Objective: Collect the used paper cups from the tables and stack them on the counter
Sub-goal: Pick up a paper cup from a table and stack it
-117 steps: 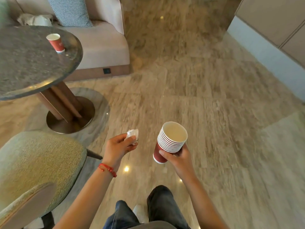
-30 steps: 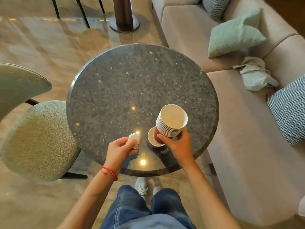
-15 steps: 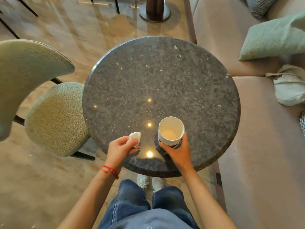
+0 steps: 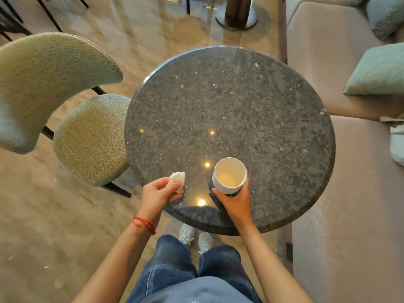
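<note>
A stack of paper cups [image 4: 229, 176], white inside and seen from straight above, stands upright at the near edge of the round dark granite table [image 4: 240, 106]. My right hand [image 4: 235, 201] is wrapped around its near side. The single cup that stood on the table is hidden under the stack. My left hand [image 4: 158, 193] hovers over the table's near left edge, its fingers closed on a crumpled white tissue [image 4: 178, 179].
A green upholstered chair [image 4: 65, 101] stands close to the table's left. A beige sofa [image 4: 349, 193] runs along the right with a green cushion [image 4: 378, 71] and a crumpled cloth [image 4: 396, 141]. Another table's base [image 4: 237, 14] is beyond.
I walked up to the table. The tilted stack in my right hand went upright and came down over the single cup standing on the table. My left hand kept the tissue.
</note>
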A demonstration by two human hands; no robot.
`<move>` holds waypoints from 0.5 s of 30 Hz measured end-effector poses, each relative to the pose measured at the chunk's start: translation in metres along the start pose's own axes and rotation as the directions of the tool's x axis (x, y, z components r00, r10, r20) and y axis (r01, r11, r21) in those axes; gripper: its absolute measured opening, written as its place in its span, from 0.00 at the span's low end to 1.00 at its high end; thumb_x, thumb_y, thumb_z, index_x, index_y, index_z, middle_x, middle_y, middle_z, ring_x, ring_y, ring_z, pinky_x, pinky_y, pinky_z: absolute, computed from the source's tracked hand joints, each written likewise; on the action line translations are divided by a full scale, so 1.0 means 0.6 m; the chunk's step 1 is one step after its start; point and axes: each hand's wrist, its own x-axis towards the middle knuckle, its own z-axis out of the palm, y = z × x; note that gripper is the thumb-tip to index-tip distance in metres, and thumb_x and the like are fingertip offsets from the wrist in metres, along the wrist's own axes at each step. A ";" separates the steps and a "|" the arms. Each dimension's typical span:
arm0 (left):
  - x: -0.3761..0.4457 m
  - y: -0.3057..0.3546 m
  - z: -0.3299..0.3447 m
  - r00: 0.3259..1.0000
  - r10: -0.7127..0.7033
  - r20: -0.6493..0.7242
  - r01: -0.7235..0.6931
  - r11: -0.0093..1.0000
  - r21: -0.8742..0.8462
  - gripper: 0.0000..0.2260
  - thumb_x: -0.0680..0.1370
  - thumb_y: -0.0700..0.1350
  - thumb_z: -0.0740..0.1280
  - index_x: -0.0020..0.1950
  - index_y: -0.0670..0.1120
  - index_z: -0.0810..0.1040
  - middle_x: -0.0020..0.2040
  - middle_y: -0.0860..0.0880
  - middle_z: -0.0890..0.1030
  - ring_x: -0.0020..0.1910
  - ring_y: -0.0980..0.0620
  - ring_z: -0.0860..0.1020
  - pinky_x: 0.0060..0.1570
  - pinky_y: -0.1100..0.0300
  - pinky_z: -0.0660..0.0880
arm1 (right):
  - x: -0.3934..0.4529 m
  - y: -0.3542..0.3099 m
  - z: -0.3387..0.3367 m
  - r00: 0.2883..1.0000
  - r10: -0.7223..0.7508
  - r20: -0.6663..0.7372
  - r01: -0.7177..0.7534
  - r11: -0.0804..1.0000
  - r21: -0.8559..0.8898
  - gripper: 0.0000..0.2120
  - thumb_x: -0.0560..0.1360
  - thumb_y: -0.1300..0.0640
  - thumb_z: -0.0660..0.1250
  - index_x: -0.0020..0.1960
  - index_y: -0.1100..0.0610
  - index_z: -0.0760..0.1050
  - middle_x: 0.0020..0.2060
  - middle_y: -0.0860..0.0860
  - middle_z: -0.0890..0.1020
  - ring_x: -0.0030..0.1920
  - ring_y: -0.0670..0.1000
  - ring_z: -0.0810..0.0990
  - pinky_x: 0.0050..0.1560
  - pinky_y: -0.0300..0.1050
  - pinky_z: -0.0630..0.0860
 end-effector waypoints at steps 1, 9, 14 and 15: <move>-0.003 -0.001 0.000 1.000 0.002 -0.015 -0.002 1.000 -0.010 0.05 0.73 0.35 0.68 0.41 0.44 0.81 0.33 0.48 0.84 0.33 0.53 0.83 0.31 0.66 0.78 | 0.001 -0.002 -0.001 1.000 -0.008 0.012 0.008 1.000 0.001 0.37 0.60 0.50 0.79 0.62 0.42 0.62 0.55 0.36 0.73 0.55 0.37 0.74 0.46 0.25 0.72; -0.029 -0.002 -0.022 0.986 0.018 -0.166 -0.044 0.987 -0.157 0.04 0.72 0.35 0.68 0.42 0.43 0.81 0.36 0.46 0.84 0.35 0.53 0.83 0.34 0.65 0.79 | 0.001 -0.048 0.005 0.971 -0.080 0.227 0.087 0.996 -0.020 0.32 0.63 0.56 0.79 0.55 0.37 0.65 0.52 0.33 0.72 0.52 0.25 0.71 0.43 0.21 0.70; -0.060 0.001 -0.077 0.960 0.041 -0.279 -0.116 0.959 -0.257 0.04 0.73 0.36 0.68 0.45 0.42 0.80 0.36 0.46 0.84 0.36 0.53 0.83 0.35 0.66 0.78 | -0.001 -0.094 0.053 0.889 -0.115 0.444 0.150 0.988 -0.045 0.31 0.63 0.58 0.79 0.54 0.37 0.65 0.52 0.33 0.73 0.51 0.26 0.72 0.43 0.20 0.70; -0.067 0.002 -0.091 0.951 0.041 -0.306 -0.130 0.953 -0.275 0.04 0.73 0.36 0.68 0.45 0.42 0.80 0.35 0.47 0.84 0.35 0.53 0.83 0.34 0.66 0.78 | -0.004 -0.104 0.069 0.866 -0.123 0.485 0.165 0.985 -0.046 0.30 0.62 0.57 0.79 0.54 0.37 0.66 0.52 0.33 0.73 0.51 0.27 0.73 0.43 0.21 0.70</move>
